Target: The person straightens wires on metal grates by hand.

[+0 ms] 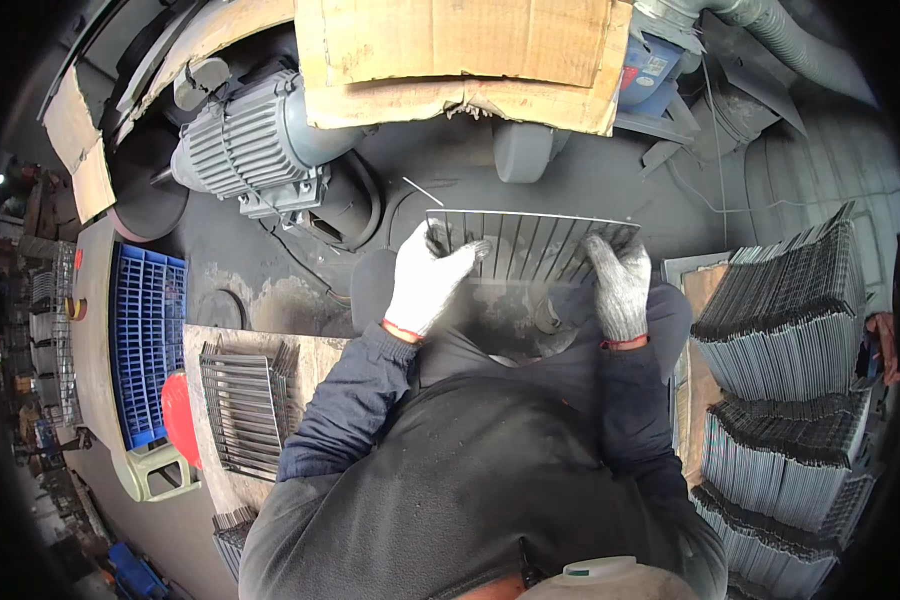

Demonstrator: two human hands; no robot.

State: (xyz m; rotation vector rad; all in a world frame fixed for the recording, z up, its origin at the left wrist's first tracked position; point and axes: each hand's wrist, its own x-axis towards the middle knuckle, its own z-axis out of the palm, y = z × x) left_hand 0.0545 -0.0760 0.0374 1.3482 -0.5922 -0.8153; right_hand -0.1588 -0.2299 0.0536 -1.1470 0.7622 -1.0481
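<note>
Both my hands wear white knit gloves with red cuffs. Between them, over my lap, spans a dark metal wire rack (515, 245) with thin parallel bars and a pale straight rod along its far edge. My left hand (432, 275) grips the rack's left end, thumb laid across the bars. At the right end my right hand (620, 285) holds it, thumb on top and the other fingers partly hidden. On a board to my left lies a small pile of similar wire racks (242, 415). Tall stacks of such racks (780, 330) stand at my right.
A grey electric motor (235, 140) sits on the floor ahead left. Cardboard (460, 50) covers a machine straight ahead. Farther left are a blue plastic crate (150, 340), a red round seat (178, 420) and a pale green stool (155, 475). A flexible duct (800, 45) runs at the far right.
</note>
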